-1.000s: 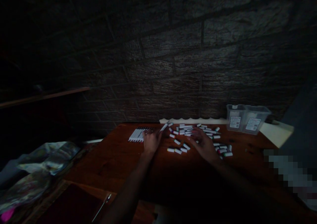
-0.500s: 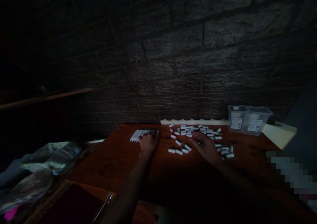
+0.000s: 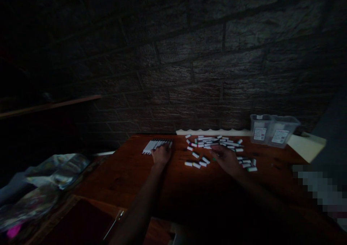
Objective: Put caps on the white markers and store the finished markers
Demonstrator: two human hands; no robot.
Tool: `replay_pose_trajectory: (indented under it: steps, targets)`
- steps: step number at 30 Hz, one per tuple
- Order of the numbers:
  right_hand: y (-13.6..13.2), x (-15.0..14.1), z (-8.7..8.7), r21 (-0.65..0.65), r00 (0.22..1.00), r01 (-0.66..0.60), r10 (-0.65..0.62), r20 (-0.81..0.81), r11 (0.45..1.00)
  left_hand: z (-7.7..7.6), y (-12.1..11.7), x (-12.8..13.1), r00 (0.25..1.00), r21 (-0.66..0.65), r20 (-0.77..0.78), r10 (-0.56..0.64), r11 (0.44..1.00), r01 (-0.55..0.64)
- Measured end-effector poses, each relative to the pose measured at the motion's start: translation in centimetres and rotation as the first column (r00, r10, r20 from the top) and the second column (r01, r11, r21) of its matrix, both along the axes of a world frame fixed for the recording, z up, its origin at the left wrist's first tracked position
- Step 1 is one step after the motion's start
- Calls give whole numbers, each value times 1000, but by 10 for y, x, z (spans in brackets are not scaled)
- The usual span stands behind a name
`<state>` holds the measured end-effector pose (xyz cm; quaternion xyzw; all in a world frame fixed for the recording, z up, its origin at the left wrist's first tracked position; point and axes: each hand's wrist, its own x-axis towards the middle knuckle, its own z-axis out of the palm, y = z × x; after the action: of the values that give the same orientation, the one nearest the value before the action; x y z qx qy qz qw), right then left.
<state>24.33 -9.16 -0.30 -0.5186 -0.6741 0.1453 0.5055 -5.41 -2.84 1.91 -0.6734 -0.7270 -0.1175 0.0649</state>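
My left hand [image 3: 162, 154] lies over the right part of a neat row of white markers [image 3: 148, 147], its thumb and fingers apart. The dark ends of the row show beyond it. My right hand [image 3: 224, 157] is closed, fingertips together, at the near edge of a loose pile of white markers [image 3: 207, 142]. A small green end [image 3: 214, 159] shows by its fingertips; the rest of that object is hidden. Short white caps with coloured ends, among them a cap [image 3: 196, 165], lie between my hands. More short white pieces [image 3: 246, 162] lie right of my right hand.
Two clear plastic containers [image 3: 280, 133] with labels stand at the back right of the wooden table [image 3: 119, 180], beside a pale box-like piece [image 3: 306, 145]. A scalloped white strip [image 3: 214, 132] runs along the brick wall. Crumpled plastic bags [image 3: 59, 171] lie left. The scene is dim.
My right hand has shifted slightly, and a green end now shows below its fingertips. My left hand stays over the row, moved only a little. The view has tilted slightly.
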Motion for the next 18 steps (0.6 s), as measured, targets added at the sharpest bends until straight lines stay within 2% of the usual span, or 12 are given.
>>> replay_pose_trajectory:
  steps: [5,8,11,18]
  targets:
    - [4,20,10,-12,974,76,-72,216,997,2,-1,1,1000,9,22,-13,1000,13]
    - [4,36,19,-125,937,136,-87,339,983,3,-1,1,999,-2,36,-11,1000,11]
    - [3,47,23,-229,915,125,-23,404,965,3,0,0,1000,-17,29,-5,1000,5]
    - [0,58,24,-342,864,40,139,483,939,4,0,-1,1000,-44,14,0,999,1]
